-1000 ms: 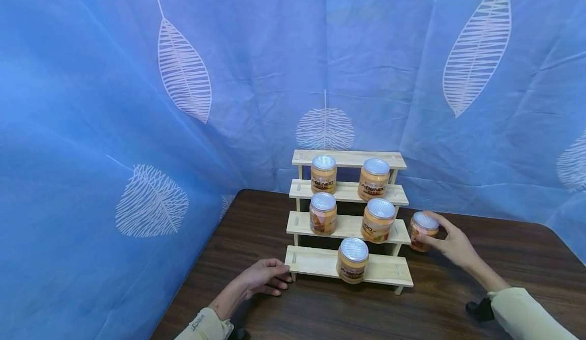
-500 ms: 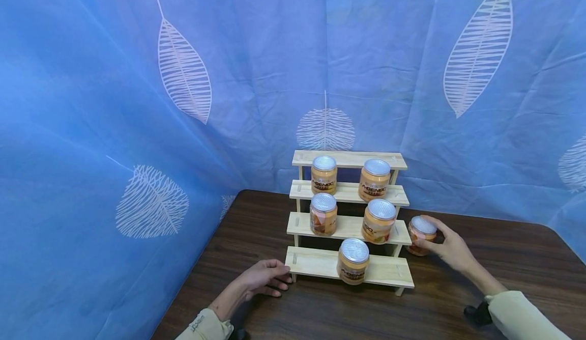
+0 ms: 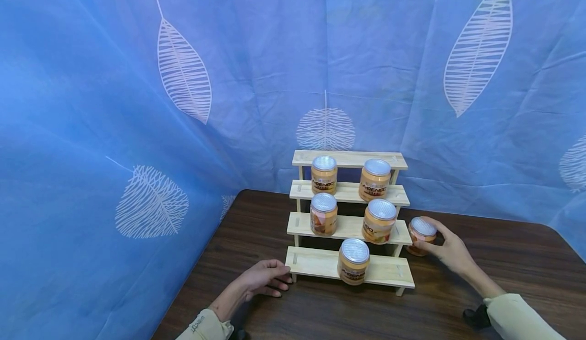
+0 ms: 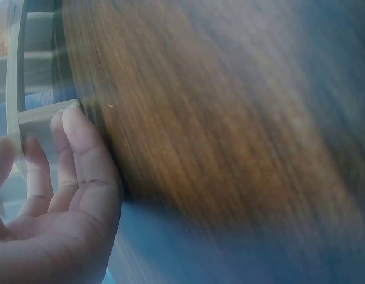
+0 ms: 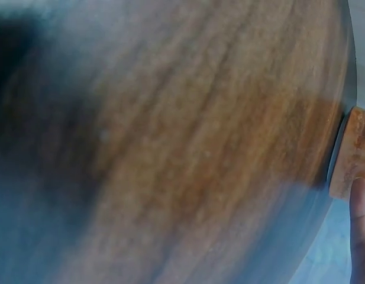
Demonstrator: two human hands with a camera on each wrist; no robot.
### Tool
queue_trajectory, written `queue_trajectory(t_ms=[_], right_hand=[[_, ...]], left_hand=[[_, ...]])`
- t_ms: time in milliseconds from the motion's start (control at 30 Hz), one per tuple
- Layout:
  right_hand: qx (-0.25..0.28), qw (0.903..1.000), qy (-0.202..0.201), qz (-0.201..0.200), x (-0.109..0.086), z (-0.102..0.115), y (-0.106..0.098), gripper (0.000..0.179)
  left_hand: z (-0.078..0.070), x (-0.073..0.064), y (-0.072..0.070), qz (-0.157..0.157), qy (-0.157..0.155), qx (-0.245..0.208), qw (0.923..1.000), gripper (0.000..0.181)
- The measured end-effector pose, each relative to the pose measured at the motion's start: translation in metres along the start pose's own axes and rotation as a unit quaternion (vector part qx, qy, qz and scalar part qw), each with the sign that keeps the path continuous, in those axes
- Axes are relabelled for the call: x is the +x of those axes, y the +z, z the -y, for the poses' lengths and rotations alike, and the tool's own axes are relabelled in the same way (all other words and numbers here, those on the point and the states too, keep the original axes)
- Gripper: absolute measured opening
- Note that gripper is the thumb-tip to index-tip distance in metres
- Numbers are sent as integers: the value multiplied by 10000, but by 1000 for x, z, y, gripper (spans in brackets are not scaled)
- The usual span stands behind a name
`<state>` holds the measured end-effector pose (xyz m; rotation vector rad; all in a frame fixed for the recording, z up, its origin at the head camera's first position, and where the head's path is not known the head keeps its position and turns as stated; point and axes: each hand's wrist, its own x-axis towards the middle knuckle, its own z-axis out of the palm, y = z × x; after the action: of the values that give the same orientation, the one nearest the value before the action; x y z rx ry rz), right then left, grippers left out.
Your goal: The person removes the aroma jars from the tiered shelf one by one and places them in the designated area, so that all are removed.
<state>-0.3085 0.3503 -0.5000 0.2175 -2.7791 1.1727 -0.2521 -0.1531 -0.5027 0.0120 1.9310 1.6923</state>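
Note:
A light wooden stand (image 3: 316, 261) with stepped shelves stands on the table. My left hand (image 3: 265, 277) pinches the left end of its lowest shelf between thumb and index finger; the other fingers hang beside the stand's leg. To the stand's right, my right hand (image 3: 450, 248) grips an orange jar (image 3: 418, 238) with a silver lid, thumb in front and fingers behind. In the right wrist view only part of this jar (image 5: 352, 154) and one finger show. Whether its base touches the table, I cannot tell. A similar jar (image 3: 353, 263) stands on the lowest shelf.
Two jars, left (image 3: 323, 220) and right (image 3: 378, 225), stand one shelf above the lowest. Another pair, left (image 3: 324, 177) and right (image 3: 374, 182), stands on the shelf above that. Behind the dark wooden table (image 3: 320, 314) hangs a blue leaf-patterned curtain (image 3: 256, 101).
The right hand and its jar have shifted slightly left and toward the front, nearer the stand. My left hand has stayed at the lowest shelf's end.

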Motion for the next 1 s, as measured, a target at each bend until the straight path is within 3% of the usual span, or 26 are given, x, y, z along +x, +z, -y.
queue_trajectory(t_ms=[467,767,1000], right_hand=[[-48,9996,116,234,0,5,-3,100],[-303,9986,-232,359,3,26,-30,86],[-482,9972,-508,270,12,54,-56,83]], left_hand=[[0,-1,0,20,22,-19,10000,29],[-1,0,1,19,53,-30,10000,28],[0,-2,1,26,40,-19,10000,29]])
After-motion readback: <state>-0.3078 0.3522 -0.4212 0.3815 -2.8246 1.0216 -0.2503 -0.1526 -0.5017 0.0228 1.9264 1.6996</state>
